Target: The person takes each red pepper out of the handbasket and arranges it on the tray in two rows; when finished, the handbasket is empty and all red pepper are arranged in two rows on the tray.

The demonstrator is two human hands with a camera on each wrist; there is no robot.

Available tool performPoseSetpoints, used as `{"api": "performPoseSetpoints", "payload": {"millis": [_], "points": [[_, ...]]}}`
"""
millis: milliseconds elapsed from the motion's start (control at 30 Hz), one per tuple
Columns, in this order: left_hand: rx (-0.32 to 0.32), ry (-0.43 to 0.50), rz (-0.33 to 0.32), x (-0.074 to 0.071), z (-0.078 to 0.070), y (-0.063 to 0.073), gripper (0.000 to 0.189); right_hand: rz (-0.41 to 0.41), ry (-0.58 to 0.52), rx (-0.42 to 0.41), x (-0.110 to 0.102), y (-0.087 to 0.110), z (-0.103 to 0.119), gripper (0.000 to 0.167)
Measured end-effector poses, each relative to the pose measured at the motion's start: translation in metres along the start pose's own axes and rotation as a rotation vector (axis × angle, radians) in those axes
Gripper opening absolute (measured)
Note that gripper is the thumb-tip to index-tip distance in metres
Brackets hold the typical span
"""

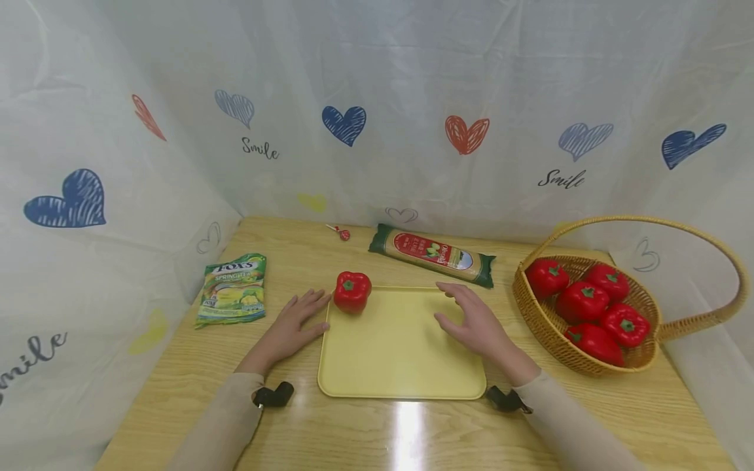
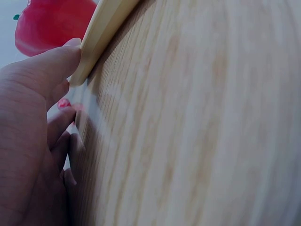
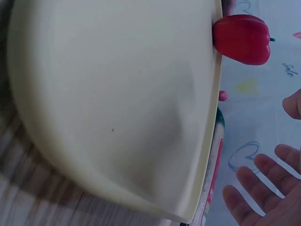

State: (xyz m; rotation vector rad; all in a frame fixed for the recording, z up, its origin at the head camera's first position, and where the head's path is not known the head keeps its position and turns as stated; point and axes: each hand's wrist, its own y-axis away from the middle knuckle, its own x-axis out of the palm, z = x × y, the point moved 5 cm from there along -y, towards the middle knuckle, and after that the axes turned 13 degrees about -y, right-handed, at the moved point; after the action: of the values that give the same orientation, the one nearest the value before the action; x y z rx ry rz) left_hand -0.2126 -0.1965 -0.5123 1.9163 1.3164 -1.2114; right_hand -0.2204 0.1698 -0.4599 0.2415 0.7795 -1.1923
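I log: yellow tray (image 1: pixel 400 366) on counter (image 1: pixel 177 386), red pepper (image 1: pixel 352 292) at its far-left corner. Left hand (image 1: pixel 292 325) flat, fingers apart, touching the tray edge; right hand (image 1: pixel 473 319) relaxed, spread above it. Candy bag (image 1: pixel 232 290) reads "FOX'S SPRING TEA".

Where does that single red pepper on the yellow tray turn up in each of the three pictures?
Head view: red pepper at the far left corner of the yellow tray.
Left wrist view: top left, blurred, beyond the tray's edge.
Right wrist view: upper right, at the tray's rim.
Shared landmark: the yellow tray.
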Motion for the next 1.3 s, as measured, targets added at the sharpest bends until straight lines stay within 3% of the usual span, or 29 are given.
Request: {"api": "performPoseSetpoints", "payload": {"millis": [633,900,1133,1300], "points": [[0.008,0.001,-0.01,-0.001,-0.002,0.001,0.065,-0.08,0.014,-0.049,-0.03,0.018,-0.013,0.059],[0.031,-0.005,-0.033,-0.001,-0.003,0.0,0.064,-0.105,0.011,0.003,-0.05,0.026,-0.018,0.058],[0.014,-0.009,-0.013,-0.001,-0.001,0.0,0.065,-0.184,0.032,0.003,-0.074,0.031,-0.022,0.058],[0.004,-0.008,0.004,-0.001,0.0,-0.001,0.065,-0.219,0.051,0.049,-0.089,0.037,-0.024,0.06]]}}
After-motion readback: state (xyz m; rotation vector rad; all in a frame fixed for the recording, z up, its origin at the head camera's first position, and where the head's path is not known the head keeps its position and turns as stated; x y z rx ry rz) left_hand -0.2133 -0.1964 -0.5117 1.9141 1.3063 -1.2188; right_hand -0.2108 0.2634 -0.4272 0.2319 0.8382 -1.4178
